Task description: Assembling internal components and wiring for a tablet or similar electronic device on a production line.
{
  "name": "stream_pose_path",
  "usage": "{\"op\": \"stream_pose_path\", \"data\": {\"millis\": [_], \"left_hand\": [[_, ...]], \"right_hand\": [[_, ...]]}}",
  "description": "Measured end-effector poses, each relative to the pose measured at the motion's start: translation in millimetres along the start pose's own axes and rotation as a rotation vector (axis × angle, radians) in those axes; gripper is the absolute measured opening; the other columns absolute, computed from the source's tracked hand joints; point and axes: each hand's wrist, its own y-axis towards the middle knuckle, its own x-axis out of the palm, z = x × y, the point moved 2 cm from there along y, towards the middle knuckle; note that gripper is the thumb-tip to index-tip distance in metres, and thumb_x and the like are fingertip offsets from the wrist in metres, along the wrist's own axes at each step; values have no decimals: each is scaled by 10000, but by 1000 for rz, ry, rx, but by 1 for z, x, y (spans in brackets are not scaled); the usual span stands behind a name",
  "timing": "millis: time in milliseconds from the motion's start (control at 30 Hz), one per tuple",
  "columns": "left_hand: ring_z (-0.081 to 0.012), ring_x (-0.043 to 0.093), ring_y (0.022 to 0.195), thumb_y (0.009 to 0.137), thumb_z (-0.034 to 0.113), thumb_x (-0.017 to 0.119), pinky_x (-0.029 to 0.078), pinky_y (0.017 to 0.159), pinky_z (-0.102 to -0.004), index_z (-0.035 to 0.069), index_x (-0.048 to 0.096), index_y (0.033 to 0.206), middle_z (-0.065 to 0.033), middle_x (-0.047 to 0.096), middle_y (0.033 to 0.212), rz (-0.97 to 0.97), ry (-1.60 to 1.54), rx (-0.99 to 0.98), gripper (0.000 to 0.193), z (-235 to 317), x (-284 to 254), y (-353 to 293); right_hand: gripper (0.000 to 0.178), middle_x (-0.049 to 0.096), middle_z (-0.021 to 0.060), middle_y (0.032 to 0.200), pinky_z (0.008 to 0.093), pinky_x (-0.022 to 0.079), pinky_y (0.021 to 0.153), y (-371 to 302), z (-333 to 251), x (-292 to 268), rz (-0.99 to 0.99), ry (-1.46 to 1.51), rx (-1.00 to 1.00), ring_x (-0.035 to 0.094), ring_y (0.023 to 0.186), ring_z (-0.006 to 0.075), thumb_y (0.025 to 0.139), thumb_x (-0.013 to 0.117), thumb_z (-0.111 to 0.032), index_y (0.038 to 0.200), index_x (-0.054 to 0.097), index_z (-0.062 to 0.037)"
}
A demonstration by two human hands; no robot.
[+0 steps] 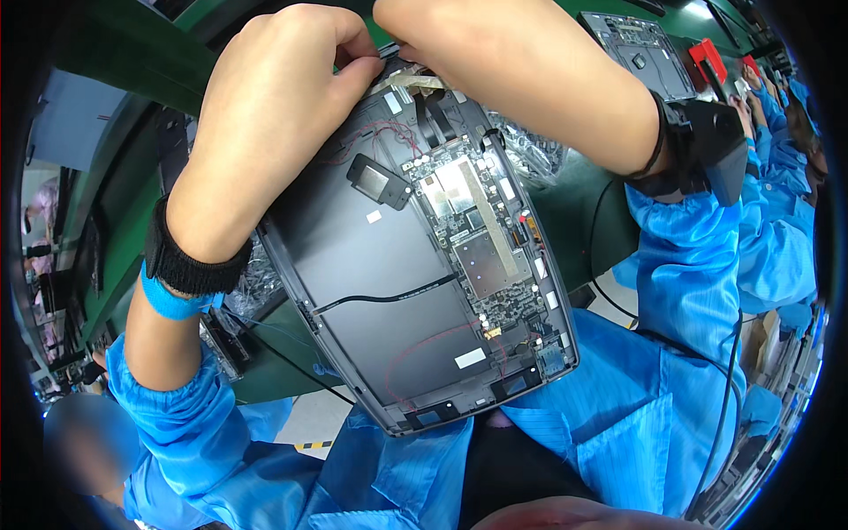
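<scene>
An opened tablet-like device (344,230) with a dark grey shell lies tilted in front of me, its near end close to my body. Along its right side runs a circuit board (481,256) with metal shields and a strip of tape. My left hand (287,79) is closed at the far edge, thumb and forefinger pinched together. Just right of it, my right hand (442,31) is bent in at the same edge with curled fingers, mostly hidden. What they pinch is too covered to tell. Beneath them sit crumpled tape (415,81) and dark ribbon cables (433,119).
Inside the shell are a small black module (378,181), a black cable (384,299) and thin red wires. Clear plastic bags (528,150) lie on the green bench (579,216). Another opened device (638,53) and a red holder (707,62) stand far right. Co-workers in blue sit at right.
</scene>
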Motion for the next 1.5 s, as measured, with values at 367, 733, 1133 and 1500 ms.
{"op": "stream_pose_path", "data": {"millis": [367, 733, 1133, 1500], "left_hand": [[-328, 648, 717, 752, 69, 662, 509, 672, -379, -16, 687, 849, -170, 669, 782, 69, 123, 101, 132, -2, 6, 1], [-273, 643, 704, 789, 79, 651, 499, 668, -341, -14, 673, 900, -155, 663, 784, 69, 86, 132, 147, -4, 14, 1], [-170, 605, 739, 822, 9, 630, 467, 665, -256, -19, 671, 913, -100, 651, 852, 84, -61, 125, 104, 32, -19, -58], [-138, 605, 770, 842, 35, 629, 462, 702, -245, -26, 680, 928, -87, 658, 839, 26, -311, 25, 117, 49, -20, -45]], "right_hand": [[74, 567, 139, 690, 375, 490, 632, 1, 20, -1, -24, 115, -253, 589, 702, 308, 711, 602, -61, 750, 574, -5], [77, 561, 119, 723, 366, 499, 655, -9, 24, 13, 68, 77, -272, 597, 735, 296, 734, 602, -83, 765, 566, -23], [403, 593, 122, 1142, 334, 479, 848, -109, 10, 10, -155, 758, 353, 569, 1038, 230, 802, 616, -180, 1172, 554, -34], [211, 616, -7, 723, 205, 440, 597, -130, 25, 15, -182, 1209, 512, 554, 667, 50, 841, 712, -215, 815, 609, -33]]}}
